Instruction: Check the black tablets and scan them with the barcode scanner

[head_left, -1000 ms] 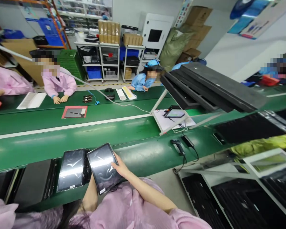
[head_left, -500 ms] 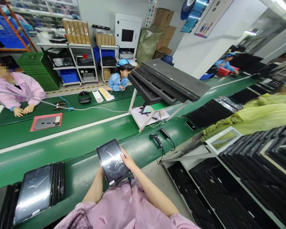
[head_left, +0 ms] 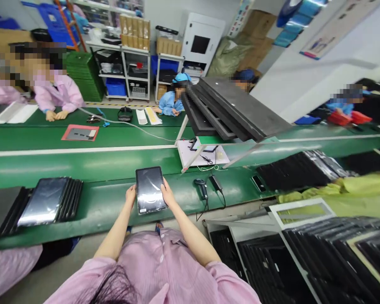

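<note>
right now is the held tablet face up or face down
Face up: the tablet shows its glossy dark screen between left hand and right hand.

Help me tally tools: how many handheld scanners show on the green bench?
1: the black scanner lies right of the right hand, just left of a corded black box. Others could be hidden behind the stacked black panels.

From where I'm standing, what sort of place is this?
Likely an electronics assembly workshop: the tablet you're holding, a row of similar ones, and a handheld scanner.
</note>
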The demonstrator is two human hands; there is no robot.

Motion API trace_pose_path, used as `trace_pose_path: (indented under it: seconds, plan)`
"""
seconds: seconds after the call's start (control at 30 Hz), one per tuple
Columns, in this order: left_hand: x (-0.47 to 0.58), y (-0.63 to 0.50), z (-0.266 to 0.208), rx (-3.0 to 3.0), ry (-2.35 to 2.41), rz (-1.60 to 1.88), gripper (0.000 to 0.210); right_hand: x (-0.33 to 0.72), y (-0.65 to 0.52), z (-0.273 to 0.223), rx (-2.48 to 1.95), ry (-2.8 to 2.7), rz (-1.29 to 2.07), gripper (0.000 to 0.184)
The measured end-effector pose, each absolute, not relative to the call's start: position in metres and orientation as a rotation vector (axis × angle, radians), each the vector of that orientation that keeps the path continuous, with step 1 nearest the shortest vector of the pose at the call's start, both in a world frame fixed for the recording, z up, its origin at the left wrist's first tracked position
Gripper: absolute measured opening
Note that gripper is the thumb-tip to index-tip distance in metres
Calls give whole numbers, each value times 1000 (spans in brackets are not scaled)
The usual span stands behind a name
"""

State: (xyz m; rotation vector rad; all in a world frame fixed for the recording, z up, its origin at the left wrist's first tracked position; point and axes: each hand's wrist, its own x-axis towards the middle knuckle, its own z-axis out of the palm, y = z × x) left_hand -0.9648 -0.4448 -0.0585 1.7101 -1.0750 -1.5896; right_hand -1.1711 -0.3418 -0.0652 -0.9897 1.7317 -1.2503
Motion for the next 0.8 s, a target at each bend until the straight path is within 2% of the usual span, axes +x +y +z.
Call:
trace_pose_path:
  seconds: [0.1, 0.2, 0.37, 0.5, 0.8]
  plan:
    - [-945, -413, -58, 1561, -1025, -1555, 47, -1172, -336, -70, -1057, 1748, -1188, 93]
    - [-929, -376, -58, 1461, -1236, -1470, 49, -1173, -321, -75, -1137, 1704, -1160, 101]
    - [-919, -340, -45, 1400, -1587, -1321, 91, -1176, -286, -77, -1324, 1550, -1120, 129]
    - [-917, -336, -32, 1290, -1727, -1238, 108, -1179, -270, -73, -1435, 1504, -1082, 146]
    - [-916, -339, -35, 1339, -1908, -1064, 101, -1177, -269, -73, -1461, 1569, -1057, 131]
